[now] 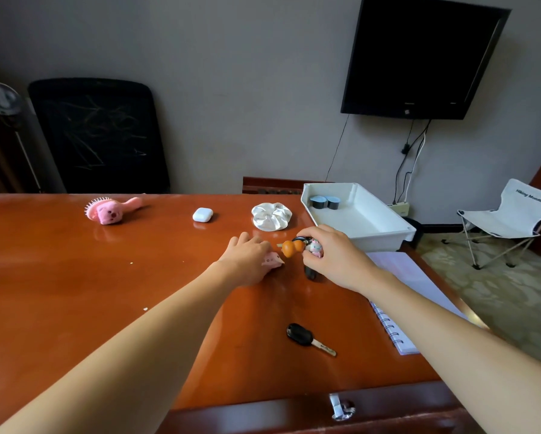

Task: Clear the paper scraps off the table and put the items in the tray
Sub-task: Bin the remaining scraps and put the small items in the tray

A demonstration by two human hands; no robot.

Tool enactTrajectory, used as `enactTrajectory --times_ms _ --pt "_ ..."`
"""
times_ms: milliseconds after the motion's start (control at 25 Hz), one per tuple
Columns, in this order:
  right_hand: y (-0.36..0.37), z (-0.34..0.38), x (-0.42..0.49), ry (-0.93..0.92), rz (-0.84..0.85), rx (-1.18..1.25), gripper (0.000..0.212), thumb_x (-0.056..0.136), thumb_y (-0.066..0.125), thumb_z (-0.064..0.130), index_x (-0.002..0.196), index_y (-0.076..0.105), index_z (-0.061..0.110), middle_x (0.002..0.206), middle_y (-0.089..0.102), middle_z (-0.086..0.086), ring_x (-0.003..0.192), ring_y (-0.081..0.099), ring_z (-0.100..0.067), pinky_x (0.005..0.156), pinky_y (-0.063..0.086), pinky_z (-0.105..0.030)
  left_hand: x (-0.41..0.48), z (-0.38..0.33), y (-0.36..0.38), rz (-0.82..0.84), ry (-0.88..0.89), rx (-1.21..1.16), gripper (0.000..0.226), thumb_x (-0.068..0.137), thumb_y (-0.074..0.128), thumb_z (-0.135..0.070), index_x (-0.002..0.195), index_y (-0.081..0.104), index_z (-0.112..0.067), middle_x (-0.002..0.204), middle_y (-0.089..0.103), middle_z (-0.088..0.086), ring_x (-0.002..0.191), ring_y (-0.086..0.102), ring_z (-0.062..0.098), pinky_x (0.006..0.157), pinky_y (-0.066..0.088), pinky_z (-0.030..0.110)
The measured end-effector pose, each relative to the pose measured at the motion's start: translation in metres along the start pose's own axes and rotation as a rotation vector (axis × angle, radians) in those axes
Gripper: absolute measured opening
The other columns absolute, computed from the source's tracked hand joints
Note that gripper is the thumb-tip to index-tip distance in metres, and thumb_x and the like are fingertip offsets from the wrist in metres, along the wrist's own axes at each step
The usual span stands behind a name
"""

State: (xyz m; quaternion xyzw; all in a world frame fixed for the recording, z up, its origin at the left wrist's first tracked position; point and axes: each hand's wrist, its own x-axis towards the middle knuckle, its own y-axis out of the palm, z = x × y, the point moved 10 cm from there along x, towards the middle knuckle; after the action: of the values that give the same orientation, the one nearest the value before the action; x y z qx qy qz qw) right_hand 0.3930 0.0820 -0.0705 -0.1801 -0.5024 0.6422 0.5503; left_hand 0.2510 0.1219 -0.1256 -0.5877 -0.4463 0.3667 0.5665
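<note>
Now, keychain [300, 247]: I see it lifted just off the table [106, 292], near the front corner of the tray [378, 242]. It has an orange gourd charm, a small pink-and-white figure and a dark fob hanging below.
Right hand [335, 255]: my fingers are curled tight round the keychain's top, and the hand carries it clear of the table.
Left hand [250, 261]: it lies palm down on the table just left of the keychain, with the fingers bent over a pink scrap [274, 261].
Pink scrap: only one corner peeks out from under my fingers. I cannot tell whether it is paper.
Paper specks [145, 308]: I see two tiny white bits on the table, both left of my left arm.
Tray: white, at the table's far right edge, holding two small dark cups [324, 202] in its back corner.
Scrunchie [271, 217]: white, just left of the tray.
Earbud case [202, 214]: white, further left along the table.
Hairbrush [109, 209]: pink with a plush face, far left.
Car key [310, 338]: lying flat on the near side, between my forearms.
Notebook [400, 296]: spiral-bound, under my right forearm at the table's right edge.
</note>
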Motion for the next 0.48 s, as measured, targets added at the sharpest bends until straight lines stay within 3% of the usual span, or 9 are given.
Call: enactTrajectory --times_ms 200,320,480 --pt "-0.028 -0.002 0.027 0.012 -0.073 0.053 0.032 0.090 0.061 0.022 0.122 0.060 0.027 0.108 0.056 0.007 0.091 0.057 -0.009 0.073 0.043 -0.017 0.003 0.008 -0.007 0.083 -0.038 -0.095 0.044 0.093 0.053 -0.055 0.125 0.048 -0.026 0.125 0.048 -0.001 0.095 0.042 0.019 0.090 0.030 0.041" --pt "-0.045 -0.011 0.045 0.034 -0.109 0.100 0.032 0.088 0.061 0.019 0.118 0.063 0.027 0.105 0.057 0.005 0.078 0.056 -0.003 0.062 0.038 -0.008 0.016 0.004 -0.037 -0.019 0.006 -0.124 0.045 0.093 0.053 -0.054 0.126 0.047 -0.025 0.121 0.049 0.000 0.091 0.043 0.016 0.089 0.030 0.041" --pt "-0.067 -0.029 0.069 0.037 -0.140 0.072 0.030 0.087 0.061 0.016 0.116 0.064 0.023 0.111 0.060 0.003 0.094 0.056 -0.011 0.077 0.040 -0.017 0.045 -0.010 -0.071 -0.140 0.060 -0.125 0.041 0.092 0.061 -0.043 0.126 0.047 -0.026 0.121 0.047 -0.001 0.101 0.050 0.019 0.088 0.031 0.038"
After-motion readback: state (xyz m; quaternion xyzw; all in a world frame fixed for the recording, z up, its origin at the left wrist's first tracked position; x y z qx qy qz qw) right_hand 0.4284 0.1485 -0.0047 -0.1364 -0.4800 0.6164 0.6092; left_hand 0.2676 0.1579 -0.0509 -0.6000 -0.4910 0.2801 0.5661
